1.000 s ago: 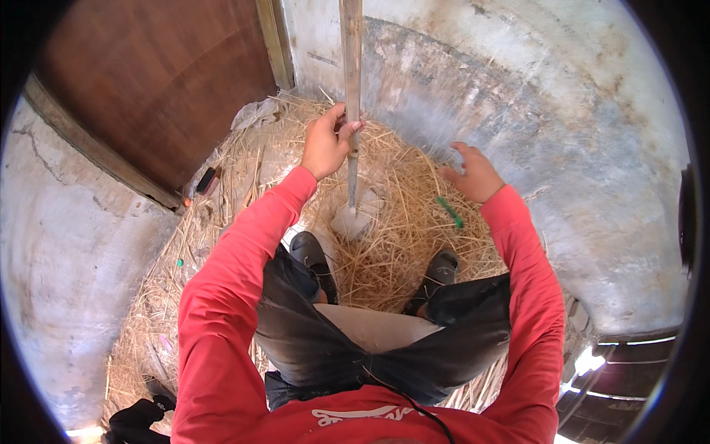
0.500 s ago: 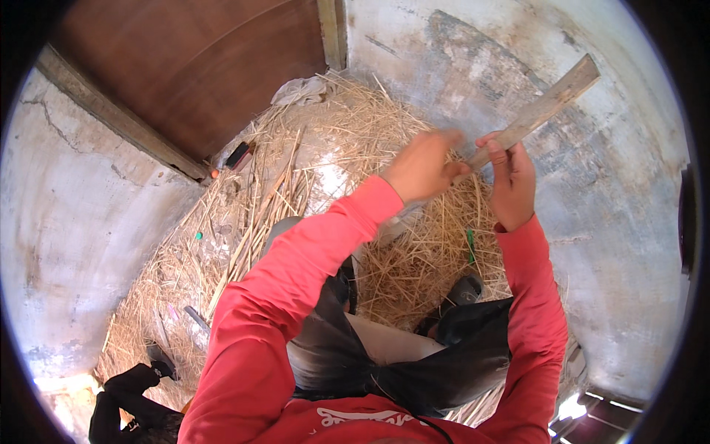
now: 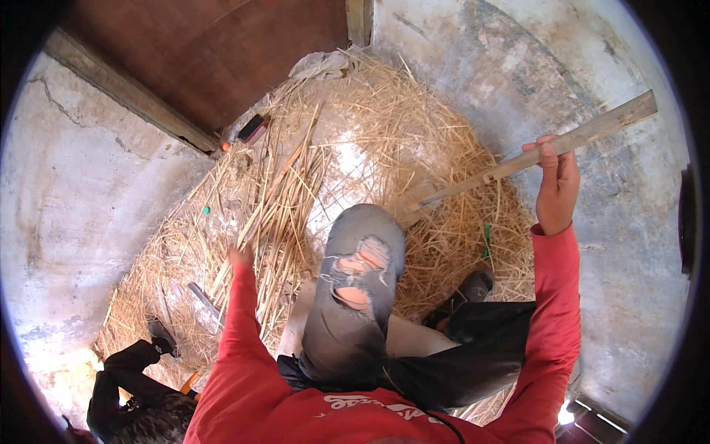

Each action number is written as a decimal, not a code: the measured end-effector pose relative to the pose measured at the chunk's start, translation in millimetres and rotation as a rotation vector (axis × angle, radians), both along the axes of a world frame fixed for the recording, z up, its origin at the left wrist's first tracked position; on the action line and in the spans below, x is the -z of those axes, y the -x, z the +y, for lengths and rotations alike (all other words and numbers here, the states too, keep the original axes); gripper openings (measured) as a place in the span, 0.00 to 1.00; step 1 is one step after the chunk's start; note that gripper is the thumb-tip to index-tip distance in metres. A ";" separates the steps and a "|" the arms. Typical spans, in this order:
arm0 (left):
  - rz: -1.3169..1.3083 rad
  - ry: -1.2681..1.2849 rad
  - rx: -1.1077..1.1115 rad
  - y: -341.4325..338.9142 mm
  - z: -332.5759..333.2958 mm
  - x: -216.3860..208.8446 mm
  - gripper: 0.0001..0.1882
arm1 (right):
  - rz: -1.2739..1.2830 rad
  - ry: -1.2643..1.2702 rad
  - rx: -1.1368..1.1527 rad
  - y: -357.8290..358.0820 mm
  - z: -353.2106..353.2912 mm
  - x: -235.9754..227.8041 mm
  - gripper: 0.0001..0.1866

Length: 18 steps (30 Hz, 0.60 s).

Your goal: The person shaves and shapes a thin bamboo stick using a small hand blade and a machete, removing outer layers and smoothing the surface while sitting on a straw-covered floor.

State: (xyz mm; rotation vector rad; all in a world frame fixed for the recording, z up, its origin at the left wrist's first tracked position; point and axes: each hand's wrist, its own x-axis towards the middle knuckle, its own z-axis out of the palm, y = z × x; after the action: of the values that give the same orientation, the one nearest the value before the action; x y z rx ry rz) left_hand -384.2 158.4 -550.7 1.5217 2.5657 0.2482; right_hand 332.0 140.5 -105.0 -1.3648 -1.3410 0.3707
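My right hand (image 3: 560,181) holds a long, flat wooden slat (image 3: 610,120) near its middle, thumb and fingers closed round it. The slat's broad end points up and right, in front of the wall. Its narrower end slants down to the left, above the straw beside my bent knee. Out to the left, my left hand (image 3: 240,256) is low at the near end of a bundle of long thin strips (image 3: 285,196). It looks small and its fingers are not clear, so whether it grips a strip does not show.
Straw (image 3: 436,96) and shavings cover the floor. Worn plastered walls (image 3: 111,177) stand on both sides, with a brown door panel (image 3: 214,52) ahead. A dark box-shaped object (image 3: 253,129) lies beside the door. Another person's dark-clothed leg (image 3: 129,377) shows at lower left.
My left hand has left the slat and swung down left to the strips. My right hand has moved right with the slat, which now lies flatter. My torn-jeans knee has come into view.
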 end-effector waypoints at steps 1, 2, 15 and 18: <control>-0.027 0.228 -0.166 10.3 -31.7 13.0 0.54 | -0.022 -0.002 0.031 -0.8 -3.5 0.8 0.12; 0.310 0.379 -0.255 -11.9 -65.3 10.6 0.50 | -0.059 -0.006 0.066 3.3 -10.2 -4.8 0.12; -0.419 0.072 -0.795 77.7 -252.7 36.0 0.16 | -0.083 -0.044 0.030 49.0 -8.8 -6.1 0.13; -0.396 0.026 -0.792 82.2 -242.8 36.4 0.16 | -0.096 -0.001 0.054 47.5 -17.1 -5.6 0.14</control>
State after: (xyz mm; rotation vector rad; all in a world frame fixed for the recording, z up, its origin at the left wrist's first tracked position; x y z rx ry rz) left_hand -466.4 -84.3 -587.1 0.3176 2.6572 0.5283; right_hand 284.5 123.4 -99.4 -1.4306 -1.3795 0.2712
